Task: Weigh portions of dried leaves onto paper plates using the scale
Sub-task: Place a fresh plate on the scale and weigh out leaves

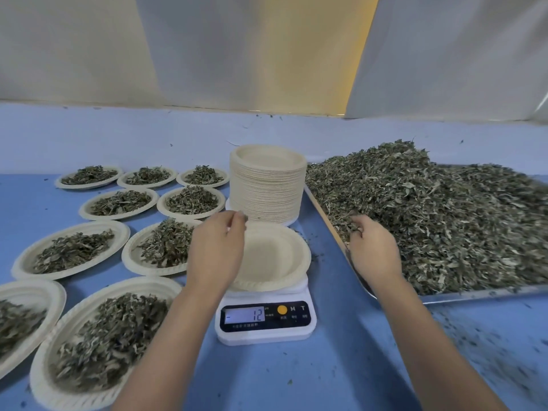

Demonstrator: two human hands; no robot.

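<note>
Hovering over the empty paper plate point(275, 256) on the scale point(265, 324), your left hand point(215, 250) pinches a dark fleck of leaf. Your right hand point(373, 247) clutches dried leaves point(444, 221) at the left rim of the metal tray point(474, 295). The plate stack point(267, 188) stands just behind the scale. Filled plates point(74, 250) crowd your left, and bare blue table point(341, 366) lies between your forearms.

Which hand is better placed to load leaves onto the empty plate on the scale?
Right: the right hand digs into the leaf pile; the left hand hovers at the empty plate, away from it.
</note>
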